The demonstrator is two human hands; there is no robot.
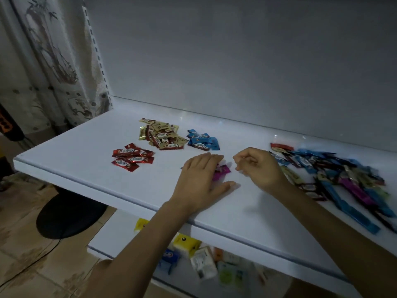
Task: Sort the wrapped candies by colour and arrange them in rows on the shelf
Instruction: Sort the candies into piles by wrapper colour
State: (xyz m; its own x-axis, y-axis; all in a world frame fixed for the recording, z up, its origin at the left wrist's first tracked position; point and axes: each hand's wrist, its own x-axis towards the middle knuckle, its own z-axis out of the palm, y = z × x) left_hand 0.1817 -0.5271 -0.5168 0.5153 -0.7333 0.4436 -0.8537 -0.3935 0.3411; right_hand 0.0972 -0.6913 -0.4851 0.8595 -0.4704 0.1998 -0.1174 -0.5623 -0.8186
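On the white shelf (90, 147) lie three sorted groups: red candies (132, 157), gold candies (163, 135) behind them, and blue candies (203, 140) to the right. My left hand (200, 181) lies flat, fingers straight, over purple candies (222, 171) that peek out under its fingertips. My right hand (258, 168) hovers just right of them with fingers curled; I see nothing in it. A mixed pile of unsorted candies and long wrapped sticks (335, 177) spreads along the right side.
The shelf's back panel (236, 61) rises behind. A lower shelf (120, 244) holds small packets (204, 261). A patterned curtain (49, 61) hangs at left, with a round black base (68, 216) on the tiled floor.
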